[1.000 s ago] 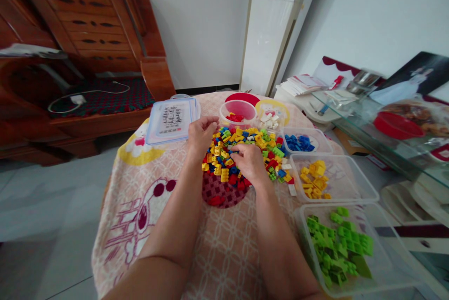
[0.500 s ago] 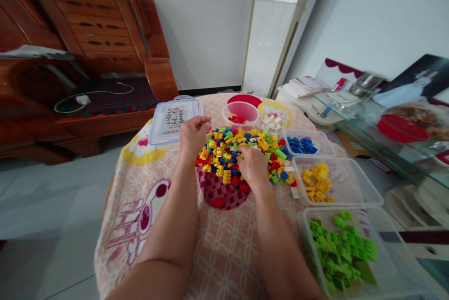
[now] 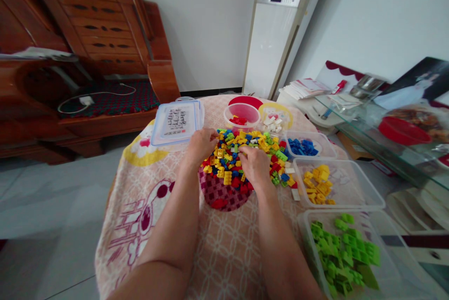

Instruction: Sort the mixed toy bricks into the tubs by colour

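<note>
A heap of mixed toy building bricks (image 3: 228, 164) in red, yellow, blue, green and white lies mid-table. At its left edge is my left hand (image 3: 201, 145), fingers curled together against the bricks; anything between them is hidden. My right hand (image 3: 255, 163) reaches into the heap's middle with its fingers pinched, close to a pale green brick; what they grip is too small to make out. Sorted by colour around the heap are a clear box of green bricks (image 3: 345, 253), one of yellow bricks (image 3: 318, 183), a tray of blue bricks (image 3: 302, 147) and a bowl of red bricks (image 3: 238, 121).
White bricks (image 3: 273, 123) form a small group beyond the heap. A blue-rimmed lidded box (image 3: 177, 122) stands at back left. The round table has a patterned cloth (image 3: 224, 253). A glass shelf (image 3: 393, 150) holds various items at right, and a wooden bench (image 3: 101, 38) is behind left.
My left hand has lowered and moved right, onto the heap's edge. My right hand stays in the heap, its fingers shifted only slightly. The view has tilted a little.
</note>
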A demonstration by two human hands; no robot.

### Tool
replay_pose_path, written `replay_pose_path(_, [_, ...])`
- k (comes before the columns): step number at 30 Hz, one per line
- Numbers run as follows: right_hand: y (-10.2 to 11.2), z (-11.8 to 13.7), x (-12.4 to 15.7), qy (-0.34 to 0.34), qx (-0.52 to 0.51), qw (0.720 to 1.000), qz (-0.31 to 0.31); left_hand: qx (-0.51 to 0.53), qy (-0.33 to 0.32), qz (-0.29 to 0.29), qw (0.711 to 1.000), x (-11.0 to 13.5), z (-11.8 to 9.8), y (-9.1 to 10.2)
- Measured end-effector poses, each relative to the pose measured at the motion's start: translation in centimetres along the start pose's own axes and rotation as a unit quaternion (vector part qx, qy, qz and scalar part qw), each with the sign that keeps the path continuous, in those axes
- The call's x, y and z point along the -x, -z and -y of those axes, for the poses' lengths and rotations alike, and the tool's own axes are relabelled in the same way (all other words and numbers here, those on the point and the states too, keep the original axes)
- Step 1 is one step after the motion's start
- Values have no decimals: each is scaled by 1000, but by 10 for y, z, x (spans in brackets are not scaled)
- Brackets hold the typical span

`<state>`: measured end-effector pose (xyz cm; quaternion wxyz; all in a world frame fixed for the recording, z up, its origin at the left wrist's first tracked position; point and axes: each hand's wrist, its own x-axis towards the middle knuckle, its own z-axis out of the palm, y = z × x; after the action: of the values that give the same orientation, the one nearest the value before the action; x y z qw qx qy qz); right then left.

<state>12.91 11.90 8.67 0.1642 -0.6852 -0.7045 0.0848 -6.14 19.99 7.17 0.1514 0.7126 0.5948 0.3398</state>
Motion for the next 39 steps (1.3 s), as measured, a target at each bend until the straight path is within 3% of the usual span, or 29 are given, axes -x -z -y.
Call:
replay_pose_path(6, [-13, 21, 2, 31, 65, 996, 59, 40, 23, 57, 997, 0, -4, -4])
replay_pose_path(21, [-3, 6, 0, 6, 13, 997, 72, -30, 26, 103, 994, 3, -16, 0])
replay_pose_path(30, [-6, 11, 1, 10, 48, 996, 74, -33, 20, 107, 994, 3, -19, -1])
replay_pose_path(36, [-4, -5, -3, 23, -127, 992, 12, -32, 11, 106, 994, 4, -20, 1])
replay_pose_path(39, [-7, -19, -7, 0, -295, 954, -44, -25, 9, 103, 994, 4, -19, 1])
